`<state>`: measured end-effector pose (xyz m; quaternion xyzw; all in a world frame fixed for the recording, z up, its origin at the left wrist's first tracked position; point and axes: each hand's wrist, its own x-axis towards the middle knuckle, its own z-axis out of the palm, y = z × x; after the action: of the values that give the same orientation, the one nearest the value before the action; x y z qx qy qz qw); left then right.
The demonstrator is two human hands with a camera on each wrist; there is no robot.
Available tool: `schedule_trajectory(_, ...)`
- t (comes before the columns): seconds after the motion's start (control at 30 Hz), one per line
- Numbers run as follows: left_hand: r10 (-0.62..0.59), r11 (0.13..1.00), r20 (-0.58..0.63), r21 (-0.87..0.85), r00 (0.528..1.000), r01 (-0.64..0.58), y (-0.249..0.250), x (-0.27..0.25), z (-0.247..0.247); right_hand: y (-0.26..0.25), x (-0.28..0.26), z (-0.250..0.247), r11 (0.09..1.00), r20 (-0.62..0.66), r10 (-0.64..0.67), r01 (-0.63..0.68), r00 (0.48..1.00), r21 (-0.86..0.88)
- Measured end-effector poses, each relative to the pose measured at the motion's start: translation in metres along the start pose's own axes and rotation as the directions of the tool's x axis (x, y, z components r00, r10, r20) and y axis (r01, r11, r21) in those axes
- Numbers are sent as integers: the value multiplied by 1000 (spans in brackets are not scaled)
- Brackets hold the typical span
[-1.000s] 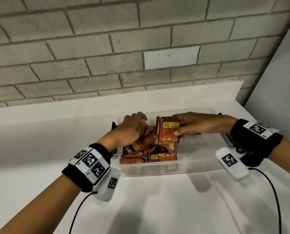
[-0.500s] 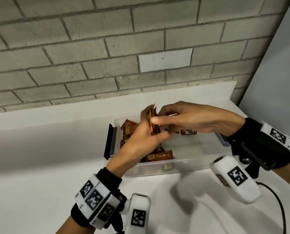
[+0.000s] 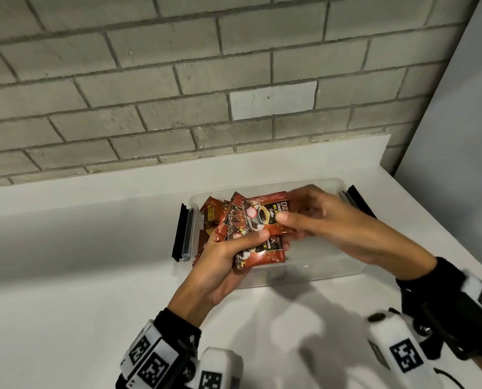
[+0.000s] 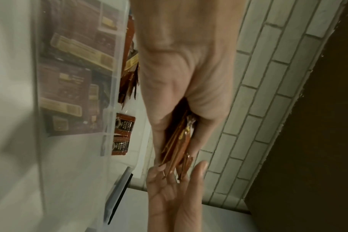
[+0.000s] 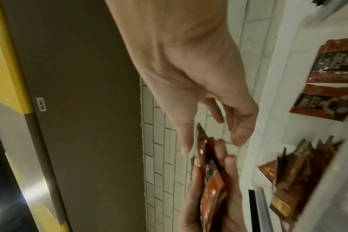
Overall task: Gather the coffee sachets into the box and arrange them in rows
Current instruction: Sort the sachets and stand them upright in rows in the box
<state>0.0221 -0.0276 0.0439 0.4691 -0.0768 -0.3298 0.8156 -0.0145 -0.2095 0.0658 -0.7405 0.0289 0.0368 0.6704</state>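
Observation:
A clear plastic box (image 3: 318, 272) sits on the white counter. My left hand (image 3: 238, 237) grips a fanned stack of red-brown coffee sachets (image 3: 259, 256) just above the box's left half. My right hand (image 3: 289, 224) pinches the right edge of the top sachet (image 3: 262, 214), thumb on its printed face and fingers behind. Loose sachets (image 3: 211, 211) lie in the box's far left corner. The left wrist view shows the stack (image 4: 179, 141) edge-on in my palm. The right wrist view shows several sachets (image 5: 300, 164) standing in the box and two sachets (image 5: 328, 102) lying flat.
The box has black latches at its left end (image 3: 181, 233) and right end (image 3: 357, 199). A grey brick wall (image 3: 178, 80) rises behind the counter, and a pale panel (image 3: 458, 136) closes off the right side. Bare white counter (image 3: 79, 276) lies in front and to the left.
Both hands rose out of the box. The stack passed from my right hand into my left and turned face up, and my right hand now takes the top sachet.

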Motion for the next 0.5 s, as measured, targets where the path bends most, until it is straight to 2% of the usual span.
schedule_trajectory(0.07, -18, 1000, -22, -23, 1000, 18, -5, -1, 3, 7, -3, 6, 995, 21, 27, -29, 999, 90)
schedule_trajectory(0.17, -42, 996, -65, -85, 997, 36, -15, -3, 5, 12, -4, 7, 990, -76, 30, -19, 997, 139)
schedule_trajectory(0.4, -119, 952, 52, -278, 992, 129, -24, -4, -3, 20, -10, -5, 988, -202, 45, -14, 978, 152)
schedule_trajectory(0.5, -84, 959, -112, -278, 990, 50, -28, -2, -3, 21, -16, -15, 985, -216, 24, 13, 976, 170)
